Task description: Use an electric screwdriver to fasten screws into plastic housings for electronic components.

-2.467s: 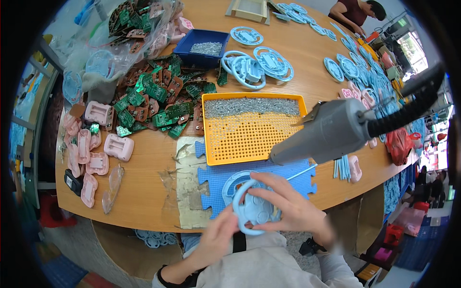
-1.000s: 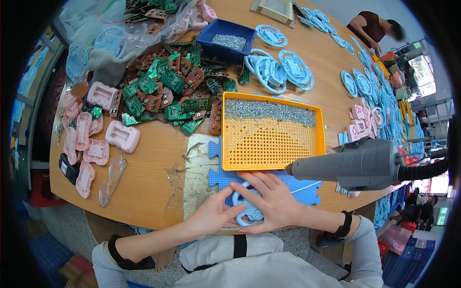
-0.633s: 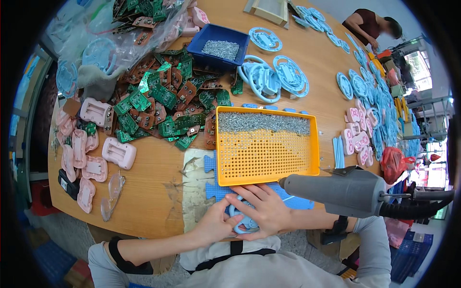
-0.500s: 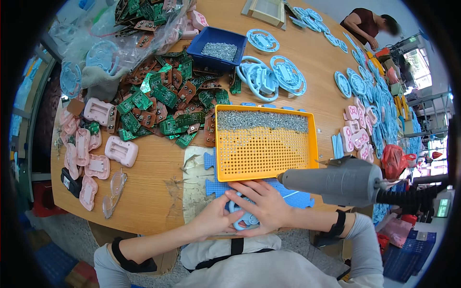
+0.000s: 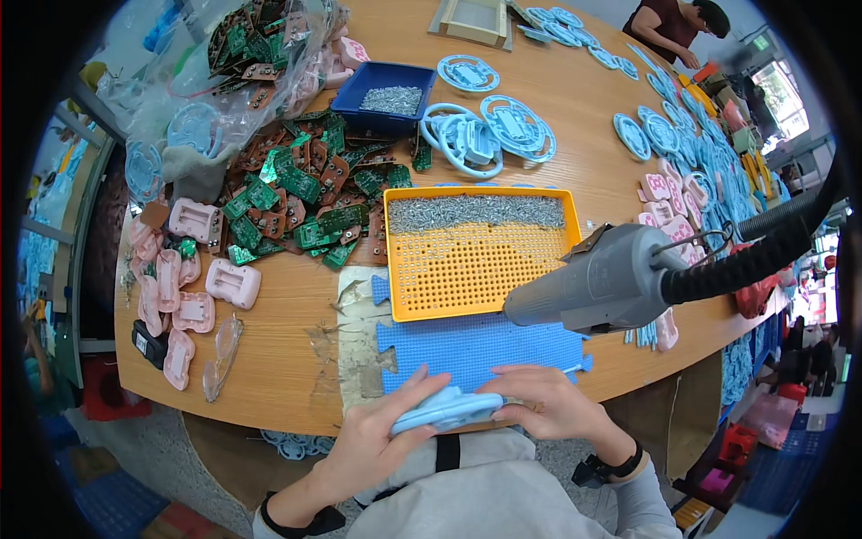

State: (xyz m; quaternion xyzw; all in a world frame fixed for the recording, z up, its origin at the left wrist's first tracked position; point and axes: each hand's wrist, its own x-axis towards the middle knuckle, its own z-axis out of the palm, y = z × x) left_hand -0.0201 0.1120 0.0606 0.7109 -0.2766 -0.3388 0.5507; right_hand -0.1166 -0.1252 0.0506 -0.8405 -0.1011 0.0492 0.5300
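Between my two hands is a light blue plastic toy steering wheel [image 5: 449,410], tilted nearly edge-on above the table's near edge. My left hand [image 5: 382,442] grips its left end, fingers behind and thumb in front. At its right end, my right hand [image 5: 549,404] pinches it between thumb and fingers. Just beyond lies a blue foam mat [image 5: 467,349], with a yellow perforated tray [image 5: 458,278] at its far side. Small silver screws [image 5: 476,213] fill the tray's far strip. A grey electric screwdriver [image 5: 597,283] hangs over the tray's near right corner.
Green and brown circuit boards [image 5: 296,189] are heaped at left, near pink plastic shells [image 5: 233,282] and safety glasses [image 5: 223,359]. A dark blue bin [image 5: 346,112] holds more screws. Further blue wheels [image 5: 516,128] lie behind the tray. A person [image 5: 669,31] works at the far right.
My hands have lifted the toy steering wheel off the mat, drawn it toward me and turned it edge-on. My right hand has shifted from over its face to its right end.
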